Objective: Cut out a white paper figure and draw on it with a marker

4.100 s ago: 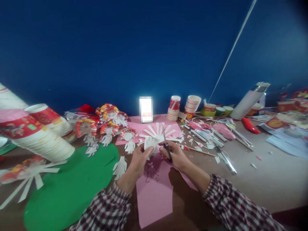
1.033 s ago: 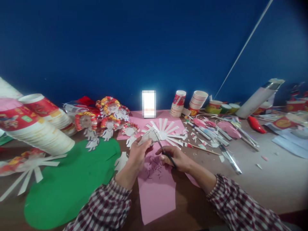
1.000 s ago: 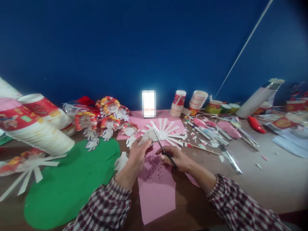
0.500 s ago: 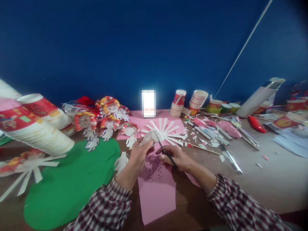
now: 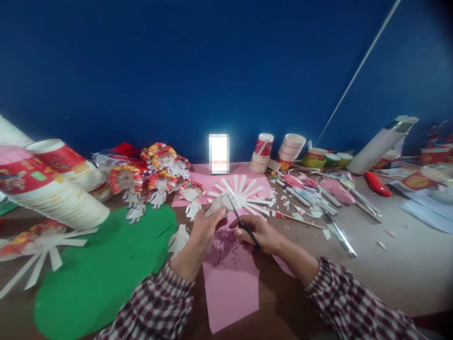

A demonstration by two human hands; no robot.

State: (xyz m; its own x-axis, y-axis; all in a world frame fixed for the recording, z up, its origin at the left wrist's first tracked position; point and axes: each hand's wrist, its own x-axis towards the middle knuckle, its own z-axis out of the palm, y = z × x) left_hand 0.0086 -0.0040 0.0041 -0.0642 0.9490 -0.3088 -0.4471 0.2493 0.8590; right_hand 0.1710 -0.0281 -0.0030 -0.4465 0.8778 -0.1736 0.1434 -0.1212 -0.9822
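Paper [image 5: 219, 204] has tipped over since earlier, long axis seemingly toward 2 o'clock. It lies at 1 o'clock from my nearer left hand [image 5: 204, 229], pinched there; my right hand [image 5: 260, 232], at its 4 o'clock, grips scissors [image 5: 252, 236] pointing to 11.

dark red and white checked sleeves [image 5: 155, 302] with gathered cuffs [image 5: 317, 273]

Rightward obstacle: probably pens [image 5: 296, 195]
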